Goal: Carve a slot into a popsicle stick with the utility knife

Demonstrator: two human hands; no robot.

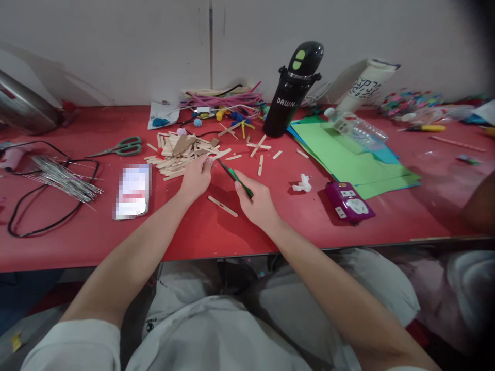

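Observation:
My left hand [197, 178] is closed in a pinch on a wooden craft stick [223, 153], just in front of a heap of similar sticks. Wrapped round a slim tool with a green ridged handle [242, 183] is my right hand [257, 198]. The tool's thin dark tip [223, 165] reaches up to the left, close to the held stick; whether they touch I cannot tell, nor the tool's exact kind. A loose stick with a small slot in its middle [223, 206] lies between my forearms. More sticks and cut pieces [258, 146] lie beyond my hands.
Left of the heap [170, 162] are green-handled scissors [129, 146], a phone [133, 191] and a bundle of thin wires [65, 178]. A black bottle [288, 100], green paper sheets [359, 159], crumpled tissue [302, 183] and a purple box [349, 202] stand or lie rightward. Another person's arm [479, 206] shows at right.

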